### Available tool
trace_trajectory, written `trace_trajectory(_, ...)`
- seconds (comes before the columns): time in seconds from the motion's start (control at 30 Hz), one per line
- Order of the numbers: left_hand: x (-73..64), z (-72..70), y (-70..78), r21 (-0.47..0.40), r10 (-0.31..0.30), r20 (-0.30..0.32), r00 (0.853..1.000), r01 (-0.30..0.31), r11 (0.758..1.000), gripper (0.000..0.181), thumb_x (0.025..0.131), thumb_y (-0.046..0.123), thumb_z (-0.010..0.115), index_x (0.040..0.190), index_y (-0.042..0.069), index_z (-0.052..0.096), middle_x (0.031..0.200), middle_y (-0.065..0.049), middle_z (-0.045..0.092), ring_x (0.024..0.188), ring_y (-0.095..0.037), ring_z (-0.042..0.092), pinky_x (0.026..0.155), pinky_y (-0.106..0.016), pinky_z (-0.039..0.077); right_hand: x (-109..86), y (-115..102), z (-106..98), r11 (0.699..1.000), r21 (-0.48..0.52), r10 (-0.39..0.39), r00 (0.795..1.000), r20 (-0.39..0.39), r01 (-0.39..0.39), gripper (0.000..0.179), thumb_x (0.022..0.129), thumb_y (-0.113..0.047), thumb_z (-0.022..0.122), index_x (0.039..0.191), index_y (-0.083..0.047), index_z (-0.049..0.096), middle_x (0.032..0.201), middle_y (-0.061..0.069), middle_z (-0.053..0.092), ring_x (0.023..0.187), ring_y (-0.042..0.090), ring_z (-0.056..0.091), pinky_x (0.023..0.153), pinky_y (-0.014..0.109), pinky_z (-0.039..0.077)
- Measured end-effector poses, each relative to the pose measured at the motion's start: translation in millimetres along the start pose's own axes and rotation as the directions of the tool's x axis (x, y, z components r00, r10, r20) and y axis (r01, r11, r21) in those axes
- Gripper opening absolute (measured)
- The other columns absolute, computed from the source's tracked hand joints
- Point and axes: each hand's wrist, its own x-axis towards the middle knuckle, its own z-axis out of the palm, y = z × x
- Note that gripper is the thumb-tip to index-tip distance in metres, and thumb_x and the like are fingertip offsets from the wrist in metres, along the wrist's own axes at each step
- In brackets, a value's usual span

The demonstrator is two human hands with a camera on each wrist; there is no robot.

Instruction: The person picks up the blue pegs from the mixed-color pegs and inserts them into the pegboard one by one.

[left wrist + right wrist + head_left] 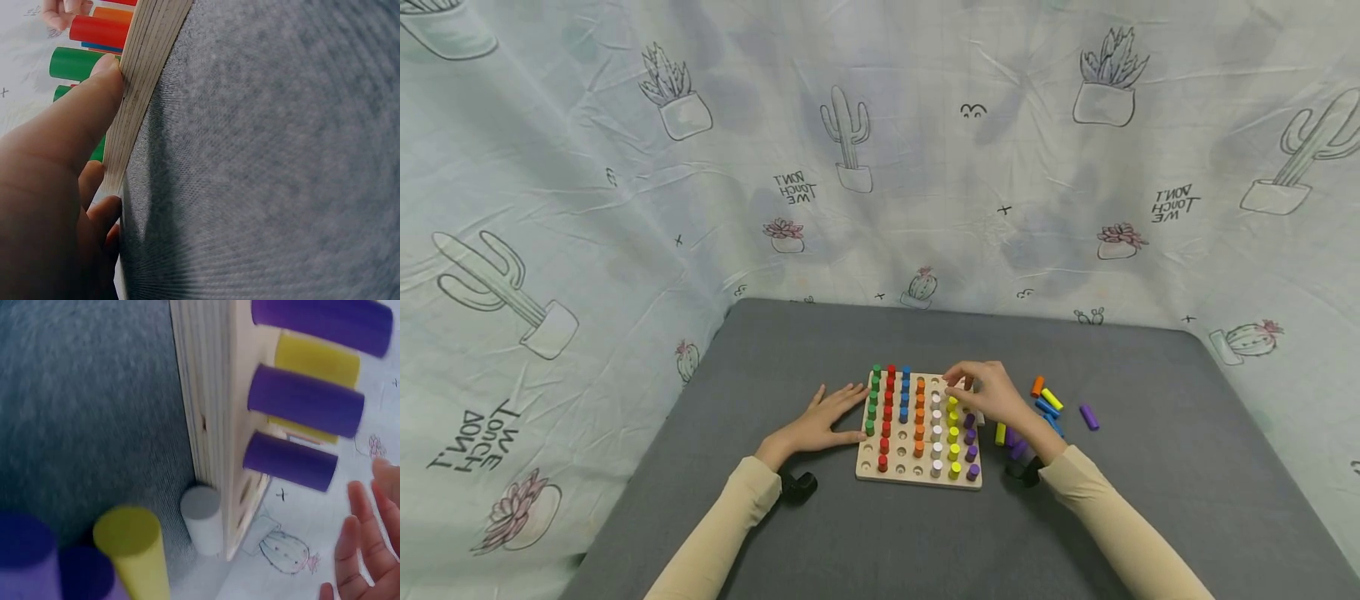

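Note:
A wooden pegboard [884,476] lies on the grey cloth, with columns of green, red, blue, orange, white, yellow and purple pegs. My left hand [824,421] lies at its left edge with fingers spread. In the left wrist view the thumb [69,122] touches the board's edge beside a green peg [78,63]. Over the board's far right part, my right hand [992,393] hovers with bent fingers, near a yellow peg [952,403] and a white peg [936,399]. Whether a peg sits between those fingertips is hidden. In the right wrist view only part of that hand shows, beside standing purple pegs [305,400].
Loose pegs lie right of the board: an orange peg [1037,386], a yellow peg [1052,399], blue pegs [1047,407] and a purple peg [1089,417]. A white peg [203,519] is close against the board's right side. Printed fabric [895,250] hangs behind the table.

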Motion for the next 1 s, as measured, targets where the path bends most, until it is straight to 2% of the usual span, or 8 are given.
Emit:
trace_trajectory(0.27, -1.5, 0.0, -0.2, -0.009, 0.012, -0.009, 1.0, -0.013, 1.0, 0.076, 0.081, 0.058, 0.045, 0.142, 0.026, 0.011, 0.147, 0.0, 0.012, 0.134, -0.019, 0.009, 0.105, -0.053, -0.007, -5.1, 5.1, -7.8, 0.999, -0.021, 0.042, 0.999, 0.015, -0.041, 0.015, 0.08, -0.019, 0.064, 0.094, -0.012, 0.066, 0.084, -0.008, 0.064, 0.063, 0.008, 0.054, 0.052, 0.024, 0.044)
trace_trajectory(0.47, -1.2, 0.0, -1.2, -0.01, 0.005, -0.004, 1.0, -0.005, 1.0, 0.077, 0.081, 0.06, 0.044, 0.142, 0.027, 0.009, 0.147, 0.002, 0.01, 0.135, -0.017, 0.007, 0.105, -0.051, -0.008, -10.0, 7.5, -12.0, 0.996, -0.031, 0.087, 0.996, 0.005, -0.087, 0.015, 0.08, -0.021, 0.064, 0.094, -0.015, 0.065, 0.084, -0.011, 0.062, 0.065, 0.006, 0.054, 0.056, 0.025, 0.045)
trace_trajectory(0.63, -2.2, -0.6, -0.5, 0.001, 0.002, 0.007, 1.0, -0.002, 1.0, 0.077, 0.081, 0.06, 0.043, 0.142, 0.027, 0.008, 0.147, 0.002, 0.01, 0.135, -0.017, 0.007, 0.105, -0.051, -0.008, -14.7, 8.8, -17.4, 0.997, -0.035, 0.071, 0.997, 0.0, -0.071, 0.015, 0.08, -0.018, 0.064, 0.094, -0.013, 0.065, 0.085, -0.007, 0.063, 0.066, 0.006, 0.054, 0.056, 0.026, 0.046)
trace_trajectory(0.9, -2.3, -1.2, 0.2, -0.003, -0.003, 0.009, 1.0, 0.003, 1.0, 0.078, 0.08, 0.061, 0.043, 0.142, 0.027, 0.009, 0.147, 0.001, 0.01, 0.134, -0.017, 0.007, 0.105, -0.051, -0.008, -23.8, 9.6, -27.1, 0.99, -0.033, 0.134, 0.991, 0.01, -0.134, 0.016, 0.079, -0.017, 0.066, 0.094, -0.011, 0.064, 0.086, -0.005, 0.062, 0.068, 0.01, 0.055, 0.056, 0.023, 0.045)
trace_trajectory(1.0, -1.8, -1.0, 0.2, 0.003, -0.013, 0.012, 1.0, 0.013, 1.0, 0.078, 0.08, 0.062, 0.043, 0.142, 0.028, 0.008, 0.147, 0.003, 0.009, 0.134, -0.015, 0.006, 0.106, -0.05, -0.008, -27.5, 12.9, -29.6, 0.988, -0.053, 0.144, 0.99, 0.011, -0.143, 0.015, 0.079, -0.019, 0.065, 0.094, -0.016, 0.064, 0.088, -0.006, 0.063, 0.069, 0.009, 0.055, 0.058, 0.024, 0.046)
